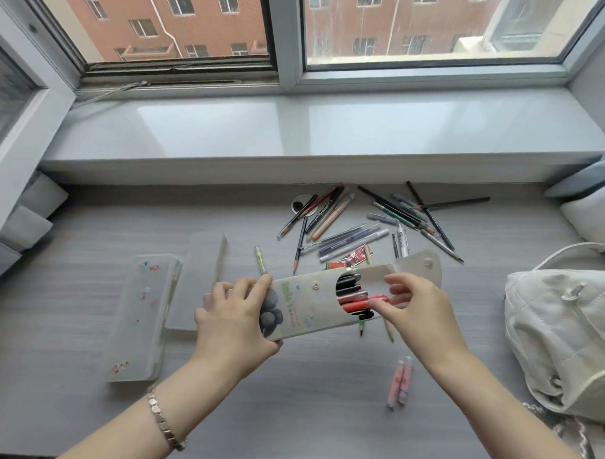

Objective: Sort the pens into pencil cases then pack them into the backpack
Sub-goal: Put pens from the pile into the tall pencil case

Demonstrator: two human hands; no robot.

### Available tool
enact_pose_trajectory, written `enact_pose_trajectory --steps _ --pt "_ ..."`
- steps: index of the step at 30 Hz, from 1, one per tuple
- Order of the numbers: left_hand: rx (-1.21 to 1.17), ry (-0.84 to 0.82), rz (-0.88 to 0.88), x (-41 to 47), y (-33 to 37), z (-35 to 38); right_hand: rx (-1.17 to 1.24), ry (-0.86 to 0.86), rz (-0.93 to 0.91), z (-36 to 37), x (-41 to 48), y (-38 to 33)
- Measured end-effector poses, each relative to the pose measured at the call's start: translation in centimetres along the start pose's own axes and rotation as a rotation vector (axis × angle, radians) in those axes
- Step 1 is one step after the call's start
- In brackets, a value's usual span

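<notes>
A grey desk (82,410) sits below a glossy windowsill (297,133) and window (438,28).

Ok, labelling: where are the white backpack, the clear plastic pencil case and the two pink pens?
white backpack (558,324), head view, quilted front
clear plastic pencil case (142,313), head view, lid
two pink pens (395,383), head view, left barrel

Cream pencil case (309,300), red pen (379,298)
</notes>
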State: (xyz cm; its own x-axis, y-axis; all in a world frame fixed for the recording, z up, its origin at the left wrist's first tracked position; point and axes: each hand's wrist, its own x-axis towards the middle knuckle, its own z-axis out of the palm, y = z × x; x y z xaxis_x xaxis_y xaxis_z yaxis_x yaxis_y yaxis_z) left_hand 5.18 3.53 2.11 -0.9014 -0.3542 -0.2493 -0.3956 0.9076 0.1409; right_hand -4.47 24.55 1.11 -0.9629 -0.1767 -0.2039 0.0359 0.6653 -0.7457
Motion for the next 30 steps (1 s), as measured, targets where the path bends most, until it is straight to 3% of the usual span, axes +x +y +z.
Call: enact_pose_trajectory --steps 10,15,22,27,30 --pt "0.033 0.177 0.101 -0.2 0.1 0.9 0.059 -0.107 0.096 0.6 -0.3 0.2" --pt "-0.030 0.001 0.010 -0.5 0.5 0.8 0.252 -0.109 0.158 0.1 -0.3 0.0" --pt "-0.042 -0.006 -0.010 -0.6 0.8 0.1 0.183 -0.102 0.066 0.1 -0.7 -0.7" --pt "-0.034 -0.006 -0.030 -0.3 0.9 0.1 0.133 0.010 0.031 0.9 -1.8 -1.3" --pt "0.025 0.008 -0.015 -0.4 1.4 0.1 -0.073 -0.165 0.063 1.2 -1.7 -1.9"
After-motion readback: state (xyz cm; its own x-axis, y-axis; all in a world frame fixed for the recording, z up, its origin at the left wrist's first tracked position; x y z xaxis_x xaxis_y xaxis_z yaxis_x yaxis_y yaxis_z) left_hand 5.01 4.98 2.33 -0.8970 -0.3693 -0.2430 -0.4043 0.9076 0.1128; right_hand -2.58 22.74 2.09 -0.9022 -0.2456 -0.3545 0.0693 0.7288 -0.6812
